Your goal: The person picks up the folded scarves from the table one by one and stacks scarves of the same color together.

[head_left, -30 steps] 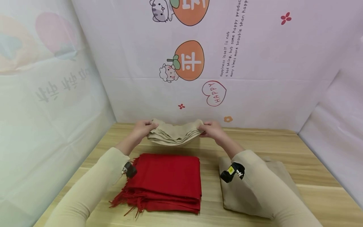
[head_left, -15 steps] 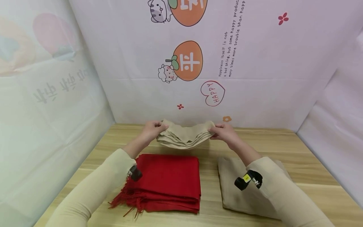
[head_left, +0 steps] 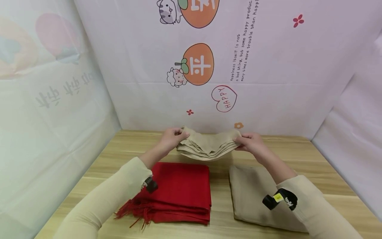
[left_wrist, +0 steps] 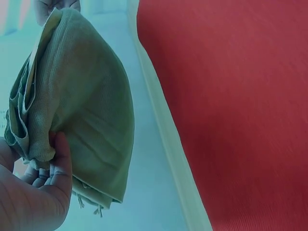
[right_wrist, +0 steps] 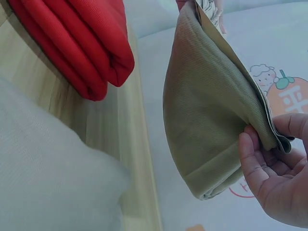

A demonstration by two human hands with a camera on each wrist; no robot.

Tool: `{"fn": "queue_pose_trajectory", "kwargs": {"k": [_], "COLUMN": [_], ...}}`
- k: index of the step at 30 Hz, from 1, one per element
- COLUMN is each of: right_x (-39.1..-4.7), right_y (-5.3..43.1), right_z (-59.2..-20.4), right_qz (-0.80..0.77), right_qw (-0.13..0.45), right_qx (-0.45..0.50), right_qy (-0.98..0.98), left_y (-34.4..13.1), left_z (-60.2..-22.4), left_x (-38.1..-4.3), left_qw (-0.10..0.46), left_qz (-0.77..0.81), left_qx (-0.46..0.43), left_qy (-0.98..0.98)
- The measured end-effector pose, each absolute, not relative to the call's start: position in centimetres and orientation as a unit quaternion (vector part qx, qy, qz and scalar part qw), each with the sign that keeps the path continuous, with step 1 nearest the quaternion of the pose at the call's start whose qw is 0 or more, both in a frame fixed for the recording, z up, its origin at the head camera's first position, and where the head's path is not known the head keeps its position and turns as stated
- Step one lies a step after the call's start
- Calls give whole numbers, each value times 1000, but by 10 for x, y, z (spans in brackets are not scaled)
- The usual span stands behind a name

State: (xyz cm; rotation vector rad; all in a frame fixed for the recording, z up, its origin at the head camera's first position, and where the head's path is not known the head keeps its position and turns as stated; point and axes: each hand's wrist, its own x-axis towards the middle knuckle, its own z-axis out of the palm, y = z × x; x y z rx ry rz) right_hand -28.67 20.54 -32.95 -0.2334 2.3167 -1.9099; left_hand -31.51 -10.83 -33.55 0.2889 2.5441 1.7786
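Observation:
A folded beige scarf [head_left: 207, 141] is stretched between both hands above the back of the table, sagging in the middle. My left hand [head_left: 173, 138] pinches its left end and my right hand [head_left: 252, 144] its right end, thumbs on top. Stacked layers show along its near edge. In the left wrist view, short tassels hang from the beige scarf [left_wrist: 96, 106], and curled fingers [left_wrist: 60, 168] grip the bunched corner. The right wrist view has the scarf [right_wrist: 211, 106] hanging down from my thumb and fingers [right_wrist: 252, 159].
A folded red scarf [head_left: 182, 189] with fringe on its left lies on the wooden table [head_left: 221, 205], nearer to me. Right of it lies a folded grey-beige cloth [head_left: 247, 192], partly under my right forearm. A printed white sheet [head_left: 268, 109] stands behind the table.
Both hands have carried the beige scarf to the right and slightly nearer, keeping their grip on its ends. The red scarf and the grey-beige cloth have stayed in place.

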Motion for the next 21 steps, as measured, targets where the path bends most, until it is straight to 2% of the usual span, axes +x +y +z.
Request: {"fn": "queue_pose_trajectory", "kwargs": {"k": [21], "right_x": [-246], "right_y": [268], "right_z": [-320], "right_qz": [-614], "right_qw": [26], "right_qx": [-91], "right_qy": [784], "left_y": [-48], "left_z": [-337], "left_x": [-297], "left_qw": [6], "left_qz": [605], "left_qx": [148], "left_qy": [782]}}
